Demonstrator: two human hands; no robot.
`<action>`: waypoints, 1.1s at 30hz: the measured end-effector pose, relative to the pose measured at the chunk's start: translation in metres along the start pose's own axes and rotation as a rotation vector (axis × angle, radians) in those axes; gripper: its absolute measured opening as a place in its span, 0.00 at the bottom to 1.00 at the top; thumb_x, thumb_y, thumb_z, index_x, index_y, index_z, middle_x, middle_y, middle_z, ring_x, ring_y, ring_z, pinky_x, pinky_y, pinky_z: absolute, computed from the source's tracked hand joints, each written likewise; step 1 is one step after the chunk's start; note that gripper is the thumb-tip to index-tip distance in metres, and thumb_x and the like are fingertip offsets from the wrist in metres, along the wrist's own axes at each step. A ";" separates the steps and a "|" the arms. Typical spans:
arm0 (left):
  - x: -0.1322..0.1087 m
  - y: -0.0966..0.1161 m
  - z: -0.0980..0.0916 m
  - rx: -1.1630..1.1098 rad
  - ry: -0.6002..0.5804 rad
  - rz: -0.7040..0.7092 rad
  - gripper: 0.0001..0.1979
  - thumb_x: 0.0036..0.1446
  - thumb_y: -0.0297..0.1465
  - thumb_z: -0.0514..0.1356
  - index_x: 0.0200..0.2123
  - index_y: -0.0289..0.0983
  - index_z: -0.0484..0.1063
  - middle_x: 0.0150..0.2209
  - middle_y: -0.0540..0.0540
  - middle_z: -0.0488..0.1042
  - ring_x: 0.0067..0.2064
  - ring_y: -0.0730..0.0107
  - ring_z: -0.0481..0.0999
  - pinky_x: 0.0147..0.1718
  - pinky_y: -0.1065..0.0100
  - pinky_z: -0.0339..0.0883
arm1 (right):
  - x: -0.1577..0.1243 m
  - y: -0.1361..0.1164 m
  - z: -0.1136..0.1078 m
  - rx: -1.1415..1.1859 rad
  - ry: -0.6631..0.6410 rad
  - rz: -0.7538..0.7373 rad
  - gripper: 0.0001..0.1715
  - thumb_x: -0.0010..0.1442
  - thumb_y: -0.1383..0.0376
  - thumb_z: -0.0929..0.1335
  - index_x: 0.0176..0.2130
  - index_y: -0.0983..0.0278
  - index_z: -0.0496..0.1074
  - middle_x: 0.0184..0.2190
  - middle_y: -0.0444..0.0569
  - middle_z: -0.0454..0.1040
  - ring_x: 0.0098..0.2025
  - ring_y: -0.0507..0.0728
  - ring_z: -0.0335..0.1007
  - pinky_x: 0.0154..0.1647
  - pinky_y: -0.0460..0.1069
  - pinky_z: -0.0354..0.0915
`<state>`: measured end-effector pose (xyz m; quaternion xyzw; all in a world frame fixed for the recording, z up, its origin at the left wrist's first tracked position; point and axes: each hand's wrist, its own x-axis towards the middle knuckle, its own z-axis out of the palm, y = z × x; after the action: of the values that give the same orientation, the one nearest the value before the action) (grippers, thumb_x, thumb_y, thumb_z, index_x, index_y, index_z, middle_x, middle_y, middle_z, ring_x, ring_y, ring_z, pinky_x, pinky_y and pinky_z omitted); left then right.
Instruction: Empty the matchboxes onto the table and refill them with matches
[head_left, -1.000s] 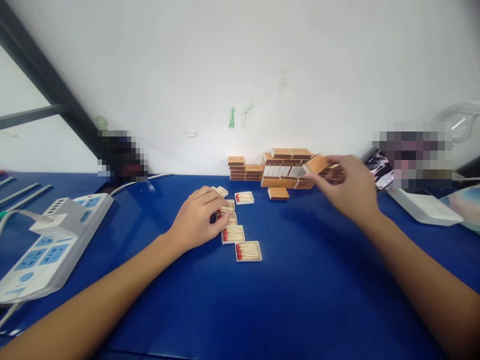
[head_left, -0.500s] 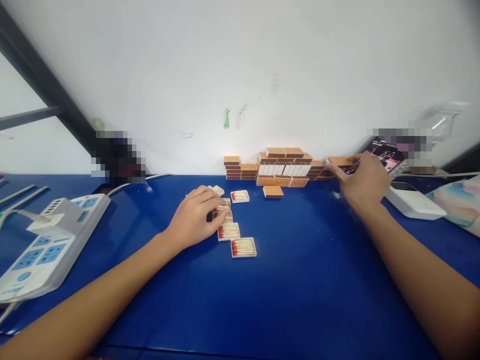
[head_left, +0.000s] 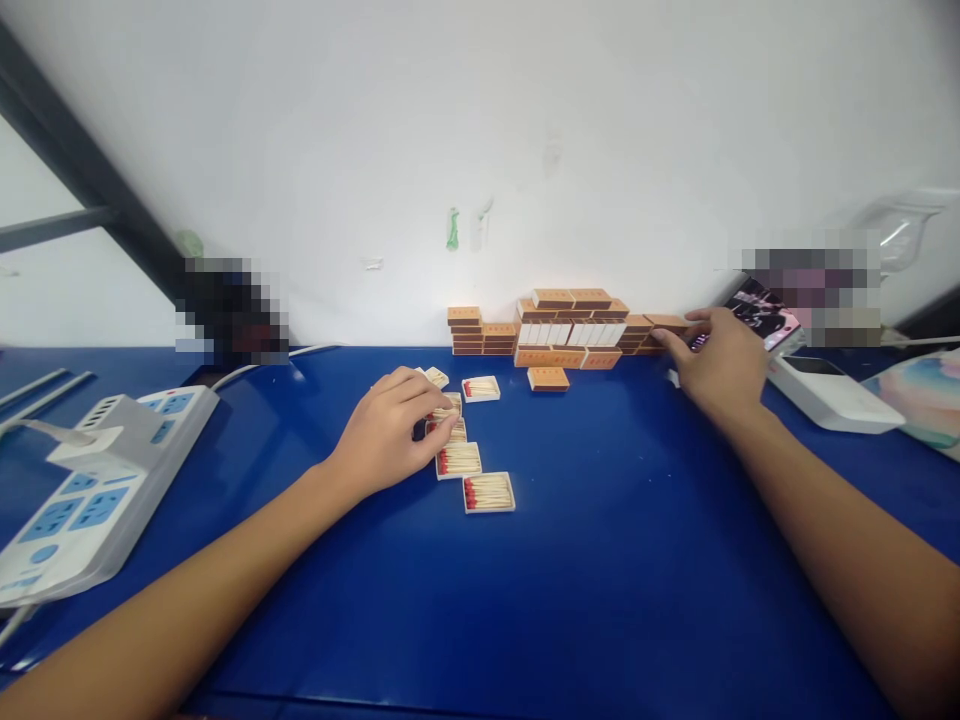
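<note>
My left hand point(head_left: 394, 430) rests curled on the blue table point(head_left: 600, 560), its fingertips pinched on an open tray of red-tipped matches point(head_left: 448, 412) in a row of several such trays point(head_left: 488, 492). My right hand point(head_left: 718, 362) reaches to the right end of a stack of orange matchboxes point(head_left: 570, 330) against the white wall. Its fingers touch the top orange matchbox point(head_left: 666, 322) lying on that end of the stack. One orange matchbox point(head_left: 548, 378) lies alone in front of the stack.
A white and blue power strip point(head_left: 90, 480) with a plug lies at the left. A white device point(head_left: 832, 395), a phone point(head_left: 757, 310) and a colourful booklet point(head_left: 926, 400) sit at the right. A dark slanted bar point(head_left: 90, 175) crosses the upper left.
My right hand carried an orange matchbox from above the stack's middle to its right end and set it down there. My left hand stayed on the match trays.
</note>
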<state>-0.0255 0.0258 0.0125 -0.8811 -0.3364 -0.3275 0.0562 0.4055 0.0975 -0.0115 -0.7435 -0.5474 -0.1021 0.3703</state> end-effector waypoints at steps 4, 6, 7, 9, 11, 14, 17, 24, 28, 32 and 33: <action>0.001 0.000 0.000 -0.002 0.006 0.010 0.06 0.67 0.32 0.62 0.41 0.38 0.79 0.39 0.45 0.82 0.45 0.60 0.77 0.46 0.55 0.73 | 0.000 0.001 -0.002 -0.096 0.055 -0.040 0.24 0.63 0.51 0.73 0.51 0.65 0.73 0.47 0.60 0.79 0.48 0.65 0.70 0.46 0.54 0.58; 0.001 0.001 0.000 -0.003 0.013 0.017 0.06 0.67 0.32 0.62 0.41 0.38 0.79 0.39 0.45 0.82 0.45 0.60 0.77 0.46 0.56 0.73 | -0.001 -0.004 -0.004 -0.121 0.109 -0.092 0.22 0.65 0.51 0.71 0.50 0.65 0.74 0.45 0.59 0.79 0.49 0.64 0.70 0.47 0.53 0.59; 0.002 0.001 0.000 -0.003 0.016 0.019 0.06 0.67 0.31 0.62 0.40 0.37 0.79 0.39 0.45 0.82 0.44 0.60 0.77 0.46 0.55 0.74 | -0.002 -0.008 -0.006 -0.117 0.119 -0.129 0.19 0.67 0.53 0.69 0.49 0.65 0.74 0.43 0.58 0.79 0.48 0.64 0.70 0.47 0.53 0.59; 0.002 0.000 0.000 -0.001 0.021 0.023 0.06 0.67 0.31 0.62 0.40 0.37 0.79 0.38 0.45 0.82 0.44 0.61 0.77 0.46 0.56 0.74 | -0.006 -0.019 -0.010 -0.092 0.096 -0.210 0.15 0.69 0.55 0.66 0.44 0.64 0.74 0.38 0.55 0.78 0.42 0.61 0.71 0.45 0.52 0.60; 0.001 0.000 -0.001 0.001 0.024 0.026 0.06 0.67 0.31 0.62 0.40 0.37 0.79 0.38 0.46 0.82 0.44 0.61 0.77 0.46 0.56 0.74 | -0.011 -0.032 -0.015 -0.070 0.055 -0.277 0.13 0.68 0.57 0.66 0.38 0.63 0.73 0.34 0.53 0.77 0.36 0.58 0.69 0.41 0.50 0.60; 0.000 0.000 0.000 0.005 0.025 0.025 0.06 0.67 0.31 0.62 0.40 0.36 0.79 0.39 0.46 0.82 0.44 0.61 0.77 0.46 0.56 0.74 | -0.022 -0.053 -0.024 -0.056 0.011 -0.312 0.14 0.66 0.57 0.67 0.31 0.61 0.69 0.28 0.49 0.74 0.31 0.56 0.67 0.35 0.50 0.58; 0.000 0.001 0.000 0.010 0.018 0.018 0.05 0.67 0.31 0.62 0.40 0.37 0.79 0.39 0.45 0.82 0.45 0.60 0.77 0.46 0.56 0.74 | -0.037 -0.075 -0.028 -0.021 -0.079 -0.245 0.17 0.63 0.52 0.69 0.29 0.60 0.69 0.24 0.46 0.72 0.28 0.56 0.68 0.34 0.51 0.58; 0.001 -0.001 0.001 0.014 0.008 0.005 0.07 0.68 0.32 0.61 0.40 0.37 0.79 0.38 0.45 0.82 0.44 0.60 0.77 0.45 0.55 0.74 | -0.078 -0.124 -0.011 -0.218 -0.480 -0.128 0.37 0.59 0.33 0.66 0.43 0.63 0.72 0.39 0.59 0.80 0.42 0.71 0.78 0.35 0.56 0.64; 0.001 0.001 0.000 0.017 0.018 0.011 0.06 0.68 0.31 0.62 0.40 0.36 0.79 0.38 0.45 0.82 0.44 0.60 0.77 0.45 0.55 0.74 | -0.078 -0.117 -0.007 -0.222 -0.461 -0.161 0.24 0.63 0.43 0.67 0.41 0.61 0.70 0.45 0.57 0.80 0.45 0.69 0.78 0.38 0.56 0.66; 0.000 0.002 0.000 0.005 0.021 0.016 0.05 0.67 0.31 0.62 0.40 0.37 0.78 0.40 0.46 0.82 0.45 0.60 0.77 0.46 0.56 0.74 | -0.072 -0.113 -0.010 -0.179 -0.431 -0.136 0.31 0.61 0.37 0.66 0.40 0.60 0.71 0.48 0.59 0.79 0.48 0.70 0.78 0.41 0.58 0.68; 0.000 0.002 0.000 0.003 0.017 0.015 0.05 0.67 0.31 0.62 0.40 0.37 0.79 0.40 0.46 0.83 0.45 0.60 0.78 0.46 0.56 0.74 | -0.071 -0.114 -0.010 -0.180 -0.430 -0.123 0.34 0.61 0.35 0.65 0.41 0.61 0.71 0.48 0.60 0.79 0.48 0.71 0.77 0.42 0.59 0.69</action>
<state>-0.0238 0.0241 0.0125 -0.8808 -0.3298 -0.3339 0.0626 0.2793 0.0531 0.0059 -0.7435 -0.6465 -0.0120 0.1708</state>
